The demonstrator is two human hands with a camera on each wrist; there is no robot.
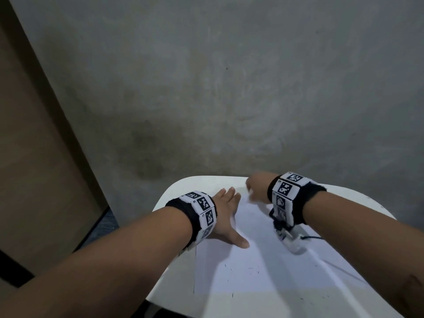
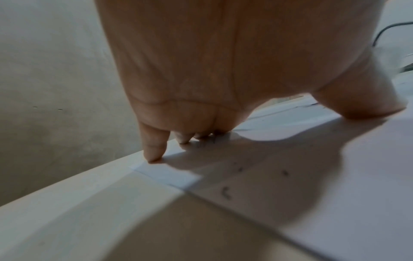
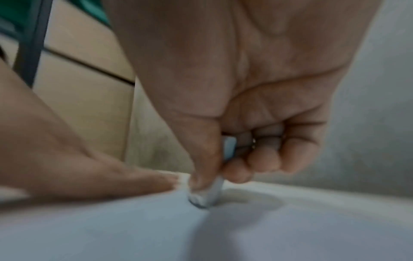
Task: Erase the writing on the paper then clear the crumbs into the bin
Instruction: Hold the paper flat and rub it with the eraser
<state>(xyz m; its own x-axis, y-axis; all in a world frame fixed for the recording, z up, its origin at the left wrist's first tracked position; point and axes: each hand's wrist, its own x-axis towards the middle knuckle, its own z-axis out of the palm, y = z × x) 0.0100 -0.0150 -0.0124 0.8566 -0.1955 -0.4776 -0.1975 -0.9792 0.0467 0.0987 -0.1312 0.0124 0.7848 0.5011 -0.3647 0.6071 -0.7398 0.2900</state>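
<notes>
A white sheet of paper [image 1: 252,260] lies on a small cream table [image 1: 174,267]. My left hand [image 1: 226,214] presses flat on the sheet's far left part, fingers straight and thumb spread toward me. In the left wrist view the left hand's fingertips [image 2: 154,155] touch the paper's far corner. My right hand [image 1: 254,187] pinches a white eraser [image 3: 209,194] between thumb and curled fingers, its tip on the paper near the far edge. Small dark crumbs [image 1: 251,269] dot the near part of the sheet [image 2: 335,176]. No bin is in view.
A grey concrete wall [image 1: 229,88] stands just behind the table. A brown panel [image 1: 34,157] rises at the left. A thin black cable [image 1: 312,237] trails from the right wrist camera over the table's right side.
</notes>
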